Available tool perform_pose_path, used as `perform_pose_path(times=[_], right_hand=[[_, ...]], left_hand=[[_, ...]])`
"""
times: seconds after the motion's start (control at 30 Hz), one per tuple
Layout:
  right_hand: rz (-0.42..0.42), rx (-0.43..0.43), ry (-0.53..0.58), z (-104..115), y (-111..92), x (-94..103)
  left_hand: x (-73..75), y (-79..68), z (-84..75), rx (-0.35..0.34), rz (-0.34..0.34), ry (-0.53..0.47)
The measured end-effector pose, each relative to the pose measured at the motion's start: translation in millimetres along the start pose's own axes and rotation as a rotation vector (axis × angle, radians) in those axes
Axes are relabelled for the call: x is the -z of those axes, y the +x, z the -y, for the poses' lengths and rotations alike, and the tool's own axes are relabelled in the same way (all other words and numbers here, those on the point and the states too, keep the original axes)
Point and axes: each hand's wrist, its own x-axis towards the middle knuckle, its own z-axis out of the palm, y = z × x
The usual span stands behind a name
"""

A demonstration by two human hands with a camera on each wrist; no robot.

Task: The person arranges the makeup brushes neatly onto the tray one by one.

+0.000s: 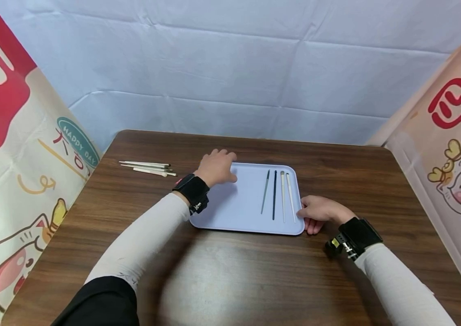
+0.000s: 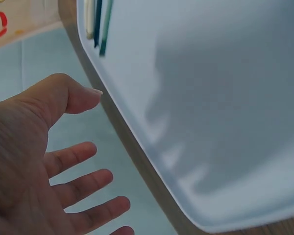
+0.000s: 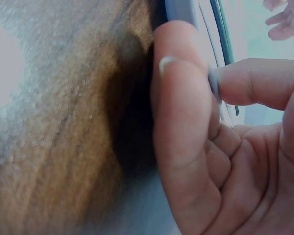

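A pale lavender tray [image 1: 247,199] lies on the wooden table. My right hand [image 1: 319,213] grips its right edge, thumb over the rim and fingers curled on the outer side. The left hand [image 1: 216,168] hovers by the tray's far left corner, fingers spread and holding nothing; the left wrist view shows the palm [image 2: 24,147] apart from the rim. On the tray's right half lie slim sticks like paintbrushes: a green one [image 1: 265,192], a black one [image 1: 274,194] and two cream ones, the inner [image 1: 283,194] beside the outer [image 1: 290,194].
Several more thin, pale sticks [image 1: 146,168] lie bunched at the table's back left, left of the tray. The wooden table [image 1: 255,280] ends at a pale cloth backdrop [image 1: 230,81]. Printed cartoon sheets stand along the left [image 1: 18,181] and right [image 1: 458,190] sides.
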Motion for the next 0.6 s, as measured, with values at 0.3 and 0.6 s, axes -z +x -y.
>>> perform_pose_path(times=[0.3, 0.6], right_hand=[[0.008, 0.005, 0.002, -1.8, 1.5, 0.6], [0.001, 0.009, -0.003, -0.3, -0.1, 0.7]], left_hand=[[10.8, -13.6, 40.4, 0.072, -0.005, -0.054], [10.7, -29.2, 80.2, 0.115, -0.022, -0.058]])
